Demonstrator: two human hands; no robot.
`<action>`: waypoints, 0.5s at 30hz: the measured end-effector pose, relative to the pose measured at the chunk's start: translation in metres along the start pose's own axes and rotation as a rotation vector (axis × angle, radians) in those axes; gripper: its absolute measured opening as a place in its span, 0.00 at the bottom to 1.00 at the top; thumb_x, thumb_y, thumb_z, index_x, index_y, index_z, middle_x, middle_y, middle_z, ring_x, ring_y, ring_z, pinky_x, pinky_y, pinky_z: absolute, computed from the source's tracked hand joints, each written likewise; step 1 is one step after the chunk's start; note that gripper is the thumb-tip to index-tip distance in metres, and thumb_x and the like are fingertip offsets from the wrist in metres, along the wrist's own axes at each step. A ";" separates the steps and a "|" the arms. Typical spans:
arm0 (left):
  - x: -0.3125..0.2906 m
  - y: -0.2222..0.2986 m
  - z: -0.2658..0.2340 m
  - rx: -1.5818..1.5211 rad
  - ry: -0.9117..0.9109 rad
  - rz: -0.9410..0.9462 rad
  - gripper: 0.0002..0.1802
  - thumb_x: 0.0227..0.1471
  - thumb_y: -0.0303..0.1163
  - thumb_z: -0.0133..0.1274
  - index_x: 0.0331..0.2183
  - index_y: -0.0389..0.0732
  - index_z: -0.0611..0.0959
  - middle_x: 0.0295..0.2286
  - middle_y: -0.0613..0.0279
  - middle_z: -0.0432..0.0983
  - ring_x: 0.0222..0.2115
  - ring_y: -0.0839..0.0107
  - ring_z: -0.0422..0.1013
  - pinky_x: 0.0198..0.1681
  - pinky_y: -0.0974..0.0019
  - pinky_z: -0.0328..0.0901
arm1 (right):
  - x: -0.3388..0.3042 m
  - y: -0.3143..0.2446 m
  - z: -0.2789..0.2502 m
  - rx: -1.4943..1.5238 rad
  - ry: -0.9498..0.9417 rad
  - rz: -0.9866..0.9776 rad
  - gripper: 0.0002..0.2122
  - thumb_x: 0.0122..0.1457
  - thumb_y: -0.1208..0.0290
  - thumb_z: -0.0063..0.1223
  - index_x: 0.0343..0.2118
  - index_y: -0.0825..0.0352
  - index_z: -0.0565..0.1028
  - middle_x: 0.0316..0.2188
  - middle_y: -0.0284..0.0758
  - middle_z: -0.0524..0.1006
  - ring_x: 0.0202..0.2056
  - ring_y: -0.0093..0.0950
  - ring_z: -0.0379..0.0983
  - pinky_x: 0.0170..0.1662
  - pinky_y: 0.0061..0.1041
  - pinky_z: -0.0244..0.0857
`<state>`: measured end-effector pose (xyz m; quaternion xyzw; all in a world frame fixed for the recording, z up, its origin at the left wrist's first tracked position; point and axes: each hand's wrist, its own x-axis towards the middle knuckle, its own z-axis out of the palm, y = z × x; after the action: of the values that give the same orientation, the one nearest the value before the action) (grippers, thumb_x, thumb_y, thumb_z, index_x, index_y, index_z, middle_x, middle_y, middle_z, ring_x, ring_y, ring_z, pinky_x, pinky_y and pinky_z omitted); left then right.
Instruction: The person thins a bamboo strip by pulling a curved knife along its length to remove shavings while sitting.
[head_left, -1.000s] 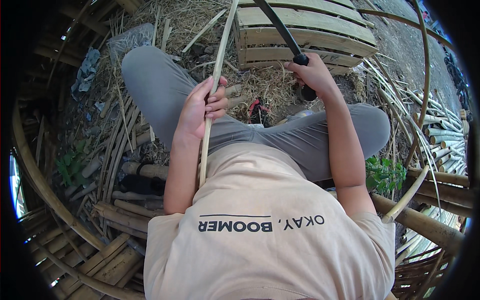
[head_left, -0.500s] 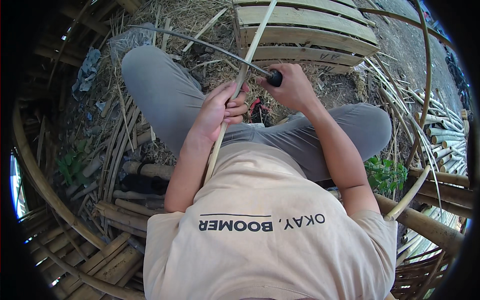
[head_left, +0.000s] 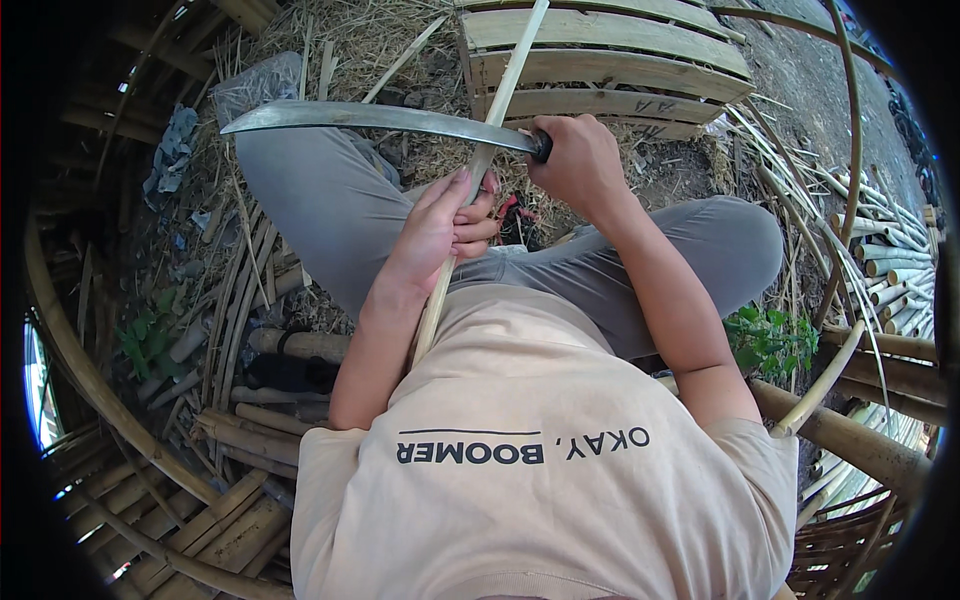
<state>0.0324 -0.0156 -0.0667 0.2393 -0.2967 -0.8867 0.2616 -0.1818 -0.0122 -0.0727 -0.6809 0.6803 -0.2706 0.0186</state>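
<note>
A long pale bamboo strip (head_left: 514,72) slants from my waist up toward the far crate. Around its middle my left hand (head_left: 455,222) is closed, thumb lying along the strip. My right hand (head_left: 578,165) grips the dark handle of a machete (head_left: 385,117), its long curved blade pointing left. The broad side of the blade faces up, and it crosses over the strip just beyond my left fingers. Whether the edge bites into the strip cannot be made out.
A slatted wooden crate (head_left: 610,68) stands just beyond the strip's far end. Bamboo poles (head_left: 895,275) are stacked at the right, and more bamboo (head_left: 240,435) lies at the lower left. Straw and shavings litter the ground between my crossed legs (head_left: 310,215) and the crate.
The machete has rolled in my right hand, from showing its thin edge to showing its broad side. Its tip has dropped nearer my left knee. My left hand keeps its hold.
</note>
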 end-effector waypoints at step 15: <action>-0.002 0.005 0.008 0.004 -0.019 -0.015 0.15 0.69 0.42 0.38 0.42 0.41 0.73 0.19 0.78 0.51 0.16 0.90 0.46 0.16 0.83 0.44 | 0.004 0.003 -0.003 -0.056 0.155 -0.096 0.07 0.51 0.65 0.58 0.23 0.62 0.76 0.15 0.43 0.74 0.23 0.47 0.74 0.29 0.43 0.68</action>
<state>0.0311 -0.0150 -0.0574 0.2338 -0.2990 -0.8902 0.2518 -0.1859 -0.0150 -0.0703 -0.6899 0.6536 -0.3041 -0.0660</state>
